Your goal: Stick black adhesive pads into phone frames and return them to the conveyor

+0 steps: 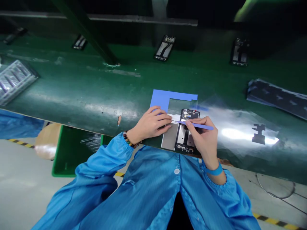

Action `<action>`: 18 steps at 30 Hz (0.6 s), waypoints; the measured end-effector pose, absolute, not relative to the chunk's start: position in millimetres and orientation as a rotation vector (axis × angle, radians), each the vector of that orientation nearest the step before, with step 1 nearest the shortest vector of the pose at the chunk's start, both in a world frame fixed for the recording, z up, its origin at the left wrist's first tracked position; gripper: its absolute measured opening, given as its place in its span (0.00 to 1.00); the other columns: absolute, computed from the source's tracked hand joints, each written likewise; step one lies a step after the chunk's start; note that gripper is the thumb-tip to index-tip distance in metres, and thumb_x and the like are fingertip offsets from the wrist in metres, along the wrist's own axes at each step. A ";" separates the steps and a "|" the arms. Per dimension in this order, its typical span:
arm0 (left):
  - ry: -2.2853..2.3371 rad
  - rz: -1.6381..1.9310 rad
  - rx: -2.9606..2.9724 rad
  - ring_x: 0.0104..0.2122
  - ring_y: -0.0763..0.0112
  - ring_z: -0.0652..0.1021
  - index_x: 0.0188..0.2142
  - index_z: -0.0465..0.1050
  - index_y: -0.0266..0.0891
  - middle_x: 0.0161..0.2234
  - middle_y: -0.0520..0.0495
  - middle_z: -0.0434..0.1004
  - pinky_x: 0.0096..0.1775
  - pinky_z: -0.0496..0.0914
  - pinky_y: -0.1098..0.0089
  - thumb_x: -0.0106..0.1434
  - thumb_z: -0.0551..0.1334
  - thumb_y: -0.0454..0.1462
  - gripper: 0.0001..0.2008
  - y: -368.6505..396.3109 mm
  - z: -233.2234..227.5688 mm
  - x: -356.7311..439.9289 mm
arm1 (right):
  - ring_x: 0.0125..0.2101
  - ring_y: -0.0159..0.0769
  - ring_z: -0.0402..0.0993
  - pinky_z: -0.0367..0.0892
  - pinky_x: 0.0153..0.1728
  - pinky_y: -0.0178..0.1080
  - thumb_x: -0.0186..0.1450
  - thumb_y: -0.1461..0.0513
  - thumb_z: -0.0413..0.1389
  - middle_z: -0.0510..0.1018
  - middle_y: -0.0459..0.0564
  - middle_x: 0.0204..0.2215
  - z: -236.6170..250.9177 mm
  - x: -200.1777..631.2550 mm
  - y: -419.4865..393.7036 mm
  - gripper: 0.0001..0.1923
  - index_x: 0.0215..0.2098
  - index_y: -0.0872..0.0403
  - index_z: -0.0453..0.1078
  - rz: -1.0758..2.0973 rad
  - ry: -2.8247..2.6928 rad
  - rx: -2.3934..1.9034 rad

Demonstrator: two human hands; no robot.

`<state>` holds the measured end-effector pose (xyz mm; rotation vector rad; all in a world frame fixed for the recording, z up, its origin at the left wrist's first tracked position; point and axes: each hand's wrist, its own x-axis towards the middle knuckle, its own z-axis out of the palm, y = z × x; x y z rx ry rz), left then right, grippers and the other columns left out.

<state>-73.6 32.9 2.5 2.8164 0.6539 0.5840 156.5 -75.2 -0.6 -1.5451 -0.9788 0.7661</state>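
Right hand [205,137] — tweezers [201,125] pinched between thumb and fingers; phone [185,135] under tweezers, just left of grip; left hand [152,124] beyond phone — fingertips at white strip [176,117]; whether pinching, cannot tell.

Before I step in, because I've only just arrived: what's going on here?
A person's right hand holds a slim blue tool over an opened phone, its tip by a white strip. The left hand is at that strip; whether it grips it is unclear. The phone lies on the green bench, with more opened phones farther back.
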 end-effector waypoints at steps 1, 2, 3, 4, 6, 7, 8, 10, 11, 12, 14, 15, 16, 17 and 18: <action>0.662 0.594 2.815 0.50 0.62 0.84 0.50 0.85 0.46 0.49 0.50 0.89 0.63 0.71 0.52 0.75 0.66 0.40 0.09 32.5 1.6 -73.7 | 0.43 0.43 0.85 0.78 0.49 0.49 0.66 0.51 0.73 0.85 0.48 0.38 -2.3 156.7 -73.8 0.17 0.34 0.50 0.71 0.770 -0.984 -1.548; 0.667 0.602 2.816 0.50 0.62 0.84 0.50 0.85 0.46 0.49 0.51 0.89 0.63 0.71 0.52 0.75 0.66 0.41 0.09 32.1 0.8 -73.8 | 0.44 0.43 0.85 0.77 0.49 0.49 0.66 0.51 0.73 0.85 0.48 0.38 -3.6 156.8 -73.2 0.17 0.34 0.50 0.71 0.777 -0.987 -1.548; 0.667 0.610 2.820 0.50 0.62 0.83 0.50 0.85 0.45 0.49 0.51 0.89 0.63 0.71 0.52 0.75 0.66 0.41 0.09 31.6 0.0 -73.9 | 0.44 0.43 0.85 0.77 0.49 0.49 0.66 0.51 0.72 0.85 0.48 0.38 -4.6 156.9 -73.0 0.17 0.34 0.50 0.71 0.784 -0.988 -1.548; 0.665 0.618 2.824 0.49 0.62 0.83 0.50 0.85 0.45 0.49 0.51 0.89 0.63 0.71 0.52 0.75 0.66 0.41 0.09 31.2 -0.4 -74.0 | 0.44 0.43 0.85 0.77 0.49 0.49 0.66 0.51 0.72 0.85 0.48 0.38 -5.0 156.7 -72.8 0.17 0.34 0.50 0.71 0.790 -0.987 -1.548; 0.658 0.632 2.832 0.49 0.62 0.83 0.50 0.85 0.45 0.50 0.51 0.89 0.63 0.71 0.53 0.75 0.66 0.41 0.09 30.5 -0.6 -73.8 | 0.43 0.43 0.85 0.76 0.49 0.48 0.66 0.51 0.72 0.85 0.48 0.38 -4.9 155.7 -71.8 0.17 0.34 0.50 0.71 0.798 -0.987 -1.543; 0.653 0.644 2.831 0.49 0.62 0.83 0.50 0.85 0.45 0.49 0.51 0.89 0.62 0.71 0.53 0.75 0.66 0.41 0.09 30.3 -0.3 -73.6 | 0.43 0.43 0.85 0.76 0.49 0.48 0.66 0.51 0.73 0.85 0.48 0.37 -4.4 155.0 -70.7 0.17 0.34 0.50 0.71 0.797 -0.991 -1.540; 0.650 0.651 2.825 0.49 0.62 0.83 0.50 0.85 0.45 0.49 0.51 0.89 0.62 0.71 0.53 0.75 0.66 0.40 0.09 30.3 0.1 -73.5 | 0.43 0.43 0.84 0.76 0.48 0.48 0.65 0.52 0.73 0.85 0.48 0.37 -3.7 154.4 -69.4 0.17 0.33 0.50 0.72 0.797 -0.996 -1.534; 0.651 0.648 2.805 0.50 0.61 0.83 0.50 0.85 0.45 0.49 0.50 0.89 0.63 0.71 0.52 0.75 0.67 0.40 0.09 31.0 1.0 -73.4 | 0.42 0.43 0.84 0.77 0.48 0.48 0.65 0.52 0.73 0.85 0.47 0.36 -1.5 154.2 -67.5 0.17 0.33 0.50 0.71 0.809 -0.993 -1.514; 0.657 0.641 2.796 0.50 0.61 0.83 0.50 0.85 0.46 0.49 0.50 0.89 0.63 0.71 0.51 0.74 0.67 0.40 0.09 31.5 1.4 -73.6 | 0.42 0.42 0.84 0.77 0.48 0.47 0.65 0.52 0.73 0.85 0.47 0.36 0.1 154.9 -67.7 0.17 0.32 0.50 0.71 0.817 -0.983 -1.501; 0.664 0.629 2.790 0.50 0.61 0.83 0.51 0.85 0.46 0.49 0.50 0.89 0.63 0.71 0.51 0.74 0.67 0.40 0.09 31.8 1.8 -74.0 | 0.42 0.42 0.84 0.77 0.48 0.47 0.65 0.53 0.73 0.85 0.47 0.36 2.1 156.4 -69.4 0.18 0.32 0.50 0.71 0.824 -0.962 -1.486; 0.678 0.616 2.780 0.50 0.61 0.84 0.52 0.84 0.46 0.51 0.50 0.89 0.64 0.71 0.50 0.74 0.67 0.41 0.10 30.8 2.8 -75.3 | 0.41 0.40 0.84 0.78 0.49 0.48 0.65 0.54 0.74 0.84 0.47 0.36 7.0 160.8 -78.6 0.18 0.32 0.49 0.69 0.817 -0.903 -1.443; 0.678 0.630 2.769 0.51 0.61 0.84 0.52 0.84 0.45 0.52 0.49 0.88 0.64 0.71 0.50 0.74 0.67 0.41 0.11 29.0 3.4 -76.0 | 0.41 0.39 0.84 0.78 0.52 0.49 0.65 0.55 0.74 0.84 0.46 0.35 9.5 163.2 -86.2 0.18 0.31 0.49 0.69 0.800 -0.873 -1.426; 0.656 0.646 2.757 0.51 0.62 0.85 0.53 0.83 0.46 0.53 0.49 0.88 0.64 0.71 0.50 0.74 0.67 0.42 0.11 25.9 4.1 -76.5 | 0.40 0.39 0.83 0.78 0.54 0.49 0.65 0.56 0.74 0.83 0.45 0.33 11.7 165.3 -95.7 0.19 0.31 0.49 0.68 0.785 -0.848 -1.414; 0.607 0.671 2.746 0.51 0.63 0.85 0.52 0.83 0.46 0.53 0.49 0.88 0.65 0.71 0.51 0.73 0.67 0.42 0.10 21.7 4.6 -76.7 | 0.40 0.38 0.83 0.77 0.56 0.50 0.65 0.57 0.74 0.81 0.45 0.31 13.2 166.8 -106.4 0.19 0.31 0.49 0.67 0.779 -0.832 -1.409; 0.534 0.702 2.735 0.51 0.65 0.85 0.50 0.83 0.46 0.53 0.50 0.88 0.65 0.71 0.52 0.73 0.68 0.41 0.09 16.3 5.1 -76.5 | 0.39 0.38 0.83 0.77 0.56 0.50 0.65 0.57 0.74 0.80 0.44 0.30 14.0 167.4 -117.7 0.20 0.30 0.49 0.66 0.784 -0.823 -1.414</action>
